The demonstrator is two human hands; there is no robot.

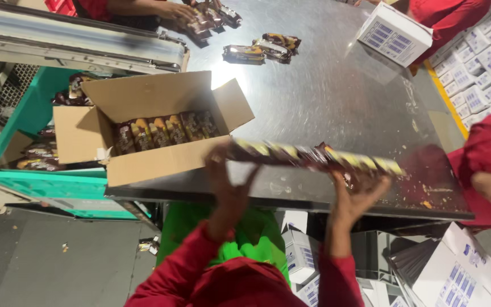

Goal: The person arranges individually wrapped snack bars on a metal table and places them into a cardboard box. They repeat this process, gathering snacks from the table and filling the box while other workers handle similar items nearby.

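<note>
My left hand (227, 181) and my right hand (358, 195) press from both ends on a long row of brown snack packets (313, 156), held just above the steel table's near edge. The row is motion-blurred. Its left end is close to the open cardboard box (143, 165), which stands on the table's left corner with its flaps spread. Inside the box a row of brown and yellow snack packets (166, 131) stands on edge along the near wall.
Loose packets (262, 50) lie on the steel table (336, 96) at the far side, near another person's hand (174, 10). A white carton (394, 34) sits far right. A teal crate (35, 182) with packets is left; a red-sleeved person (490, 182) right; white cartons below.
</note>
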